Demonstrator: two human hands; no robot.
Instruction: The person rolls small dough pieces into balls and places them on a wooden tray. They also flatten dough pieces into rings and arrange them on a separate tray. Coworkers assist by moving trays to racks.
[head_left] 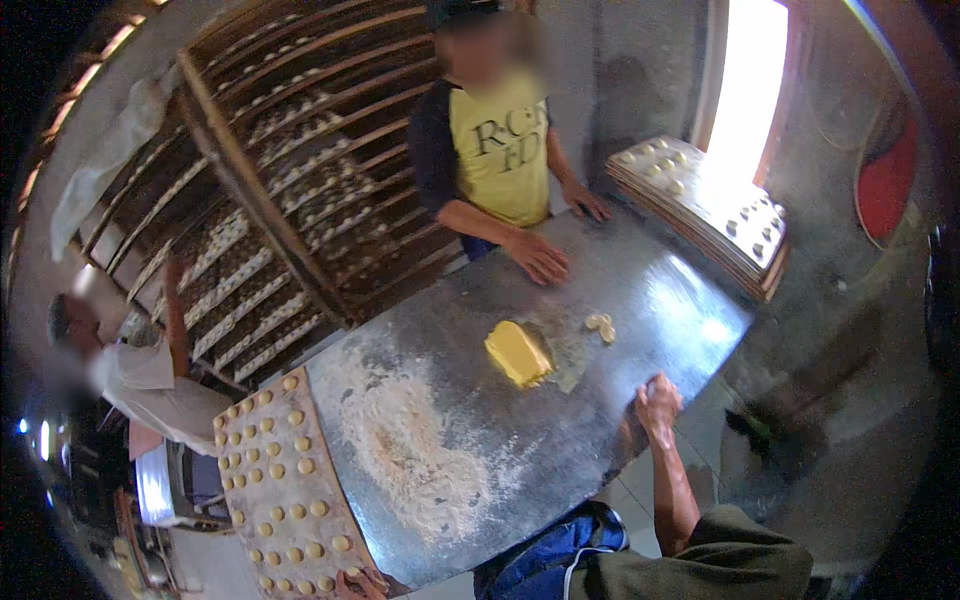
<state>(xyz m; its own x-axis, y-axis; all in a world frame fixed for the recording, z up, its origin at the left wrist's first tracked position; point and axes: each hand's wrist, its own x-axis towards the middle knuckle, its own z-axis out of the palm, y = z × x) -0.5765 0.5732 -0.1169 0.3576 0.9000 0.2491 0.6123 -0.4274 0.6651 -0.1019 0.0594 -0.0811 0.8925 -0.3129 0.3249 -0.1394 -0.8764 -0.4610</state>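
My right hand [658, 404] is at the table's near right edge, its fingers curled in; what is inside them, if anything, is hidden. At the lower rim, part of my left hand [360, 586] shows against the near corner of a board [243, 490] of round pale dough pieces. Its fingers are too dark and cut off to read. Mid-table lies a yellow block of dough or fat [517, 353] on a crumpled clear sheet [570, 362]. Small pale lumps [601, 326] sit to its right. White flour [410, 455] covers the metal table's [560, 430] left part.
Across the table a person in a yellow shirt [500, 150] rests both hands on it. Stacked trays [690, 215] with dough pieces stand at the far right corner. A tall wooden rack [260, 200] holds filled trays, with another person [150, 380] beside it.
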